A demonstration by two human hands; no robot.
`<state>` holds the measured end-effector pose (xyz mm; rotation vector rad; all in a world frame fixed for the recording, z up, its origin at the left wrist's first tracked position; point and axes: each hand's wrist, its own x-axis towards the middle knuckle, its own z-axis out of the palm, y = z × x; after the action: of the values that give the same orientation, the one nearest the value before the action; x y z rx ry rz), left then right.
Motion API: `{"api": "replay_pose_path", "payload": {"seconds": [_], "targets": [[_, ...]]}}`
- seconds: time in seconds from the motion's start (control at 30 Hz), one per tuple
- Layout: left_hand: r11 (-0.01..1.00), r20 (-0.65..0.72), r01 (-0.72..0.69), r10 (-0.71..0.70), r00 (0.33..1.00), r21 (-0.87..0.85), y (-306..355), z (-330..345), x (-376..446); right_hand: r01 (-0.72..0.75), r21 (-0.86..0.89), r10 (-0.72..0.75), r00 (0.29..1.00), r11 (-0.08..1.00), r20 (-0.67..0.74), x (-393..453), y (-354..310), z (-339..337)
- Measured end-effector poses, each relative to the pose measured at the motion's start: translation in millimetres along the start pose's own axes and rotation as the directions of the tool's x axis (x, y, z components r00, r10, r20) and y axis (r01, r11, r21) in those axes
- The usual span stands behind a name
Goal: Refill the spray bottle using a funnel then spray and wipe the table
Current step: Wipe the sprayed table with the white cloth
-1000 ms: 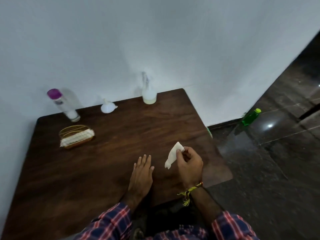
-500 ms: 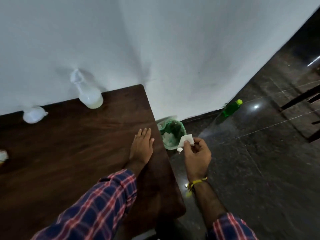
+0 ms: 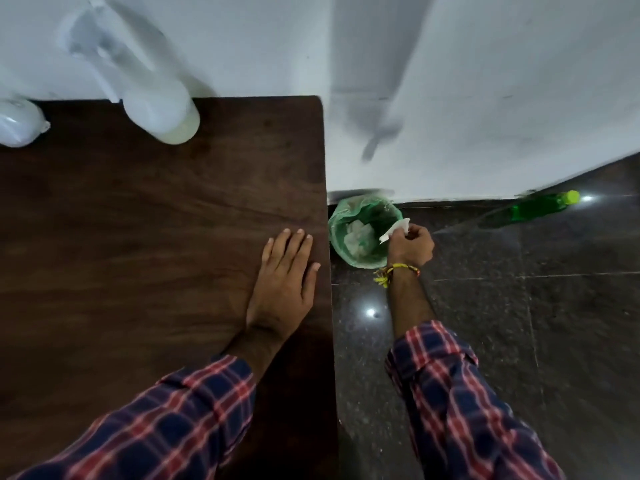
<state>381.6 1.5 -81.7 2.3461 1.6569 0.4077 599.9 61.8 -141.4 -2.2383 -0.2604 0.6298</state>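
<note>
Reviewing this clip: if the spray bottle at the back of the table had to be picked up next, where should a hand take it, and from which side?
Probably around the narrow neck just under the trigger head of the spray bottle, coming from the front, since the wall stands close behind it. It is upright, and its wide base looks harder to wrap. The left hand lies flat on the table and holds nothing; the right hand pinches a tissue.

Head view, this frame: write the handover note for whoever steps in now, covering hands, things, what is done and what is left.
Left hand: flat on the table near its right edge, holding nothing.
Right hand: pinches a white tissue over the green-lined bin on the floor; crumpled tissue already lies inside.
Spray bottle, with pale liquid, and funnel stand at the table's far edge by the wall.
Done, apparently: refill and wiping.
Left: let the tissue go into the bin.
</note>
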Motion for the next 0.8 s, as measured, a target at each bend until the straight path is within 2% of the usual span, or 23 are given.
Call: {"api": "replay_pose_path", "payload": {"seconds": [0.2,0.27,0.33,0.37,0.7,0.8], "targets": [[1.000,-0.004,0.014,-0.014,1.000,0.002,1.3,-0.8,1.3,-0.079,-0.046,0.081,0.995,0.996,0.051,39.5,9.3,32.6],[1.000,-0.010,0.012,-0.012,1.000,0.003,2.4,-0.7,-0.1,-0.156,-0.078,0.162,0.984,0.985,0.071,51.3,22.0,29.3],[1.000,-0.012,0.007,-0.007,1.000,0.003,2.6,-1.2,-0.4,-0.272,-0.098,0.276,0.961,0.957,0.025,55.6,33.1,17.3],[1.000,-0.011,0.005,-0.005,1.000,0.005,2.8,-1.2,-0.2,-0.286,-0.109,0.288,0.958,0.952,0.003,52.5,35.4,9.8],[1.000,0.006,-0.003,0.003,1.000,-0.021,3.1,-2.0,-1.8,-0.130,-0.022,0.131,0.990,0.991,0.049,-71.0,26.6,-56.2],[0.996,0.045,0.012,-0.008,0.999,-0.093,1.9,-11.0,1.1,-0.016,-0.041,0.020,0.996,0.999,0.092,-113.4,20.1,-79.3]]}}
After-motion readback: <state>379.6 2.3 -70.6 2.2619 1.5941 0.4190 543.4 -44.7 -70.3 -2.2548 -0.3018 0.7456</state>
